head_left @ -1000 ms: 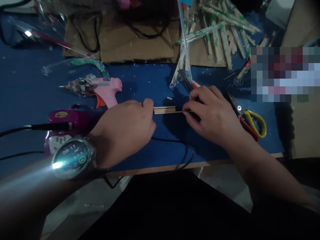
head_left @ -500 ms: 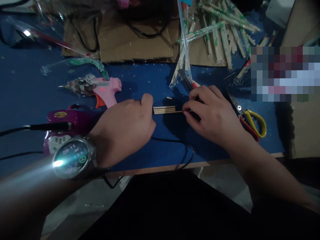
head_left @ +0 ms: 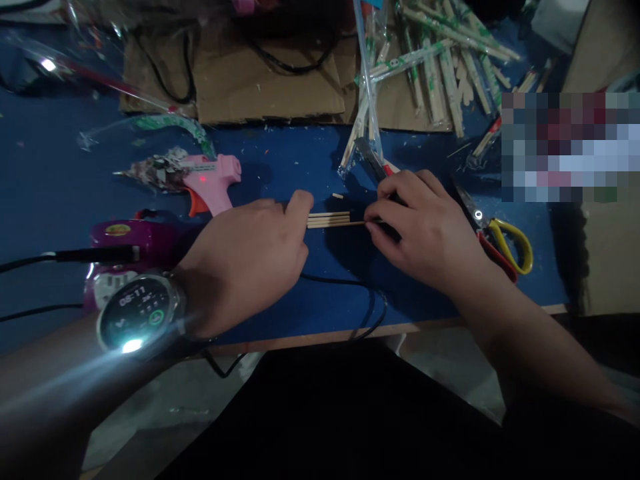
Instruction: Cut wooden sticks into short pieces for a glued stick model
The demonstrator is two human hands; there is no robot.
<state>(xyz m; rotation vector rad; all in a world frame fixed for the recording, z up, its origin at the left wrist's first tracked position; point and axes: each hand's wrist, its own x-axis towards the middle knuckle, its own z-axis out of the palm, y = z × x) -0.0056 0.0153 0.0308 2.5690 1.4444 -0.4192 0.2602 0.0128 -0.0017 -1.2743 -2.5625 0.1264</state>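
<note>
Through the head camera I see a person's two bare hands, set apart over a blue tabletop (head_left: 320, 307), part-way through work on thin wooden sticks. A few short sticks (head_left: 327, 215) lie side by side, their right ends roughly even, so I judge those already matched in length. A longer stick (head_left: 356, 224), nearest the surface's near edge, runs past them to the right; I take it as not yet matched. A small offcut (head_left: 338, 196) lies just beyond the row, and a pile of wrapped chopsticks (head_left: 443, 87) towards the surface's far edge looks unused.

The sticks lie between the hands, nearer the near edge than the far one. The left hand (head_left: 250, 250) is curled over their left ends; I cannot tell whether it pinches or only presses. The right hand (head_left: 420, 227) has its fingers wrapped around what looks like a cutter (head_left: 369, 159), blade angled towards the far edge, while thumb and forefinger meet at the longer stick's right end. Scissors (head_left: 513, 243) lie to the right of that hand, and a pink glue gun (head_left: 217, 180) lies beyond the left.
</note>
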